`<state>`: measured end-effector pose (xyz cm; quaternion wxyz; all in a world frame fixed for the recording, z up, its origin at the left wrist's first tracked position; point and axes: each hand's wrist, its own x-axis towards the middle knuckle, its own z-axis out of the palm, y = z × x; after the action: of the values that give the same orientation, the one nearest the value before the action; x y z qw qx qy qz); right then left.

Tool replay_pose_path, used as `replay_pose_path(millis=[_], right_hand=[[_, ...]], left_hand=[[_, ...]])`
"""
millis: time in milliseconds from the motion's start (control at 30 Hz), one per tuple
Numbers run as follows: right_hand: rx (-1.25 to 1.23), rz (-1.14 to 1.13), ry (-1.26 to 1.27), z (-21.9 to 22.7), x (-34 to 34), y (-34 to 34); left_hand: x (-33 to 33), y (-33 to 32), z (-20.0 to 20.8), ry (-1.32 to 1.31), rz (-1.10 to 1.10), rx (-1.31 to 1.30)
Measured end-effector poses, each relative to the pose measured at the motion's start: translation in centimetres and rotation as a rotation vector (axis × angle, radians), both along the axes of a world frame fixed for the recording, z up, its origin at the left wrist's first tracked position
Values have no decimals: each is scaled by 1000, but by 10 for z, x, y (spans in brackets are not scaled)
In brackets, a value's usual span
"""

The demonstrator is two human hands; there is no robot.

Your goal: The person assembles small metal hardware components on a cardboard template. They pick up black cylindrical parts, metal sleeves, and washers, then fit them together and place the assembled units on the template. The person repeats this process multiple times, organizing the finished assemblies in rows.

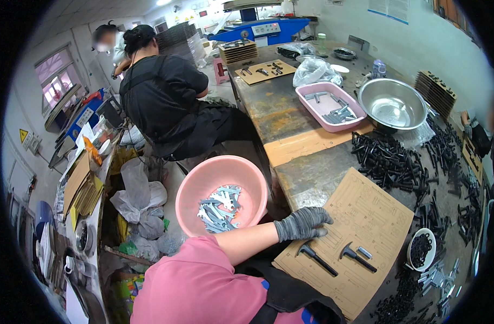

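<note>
My left hand, in a dark grey knitted glove, reaches over the near left part of a brown cardboard sheet printed with outlines. Its fingers are stretched out, the thumb apart, and nothing shows in them. Close by on the sheet lie two black T-shaped metal pieces, one just below the hand and the other further right. A short silver tube rests beside the right-hand piece. My right hand is out of view.
Left of the table stands a pink basin holding several grey wrenches. Black parts are heaped at right, near a white cup of black rings. Behind are a pink tray, a steel bowl and a seated person.
</note>
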<state>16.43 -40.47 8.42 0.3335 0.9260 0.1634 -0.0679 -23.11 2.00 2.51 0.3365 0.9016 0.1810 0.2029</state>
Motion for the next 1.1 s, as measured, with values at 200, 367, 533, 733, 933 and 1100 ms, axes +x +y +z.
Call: replay_pose_path(millis=[200,367,533,733,933,1100], right_hand=[[-87,84,-16,-17,28,-46],[1761,-323,-163,-35,54,-73],[2453,-224,242,-38,49,-23],[2640,-460,1358,-8,-87,171],[2636,-811,1433,-23,-147,240],[2474,-718,1388,-34,-153,253]], left_hand=[[5,10,5,-79,-22,40],[15,10,15,-21,11,32],[45,2,34,-79,-43,-43],[101,-39,50,-73,-313,-309],[134,-65,37,-36,-403,-580],[144,-66,40,-9,-239,-302]])
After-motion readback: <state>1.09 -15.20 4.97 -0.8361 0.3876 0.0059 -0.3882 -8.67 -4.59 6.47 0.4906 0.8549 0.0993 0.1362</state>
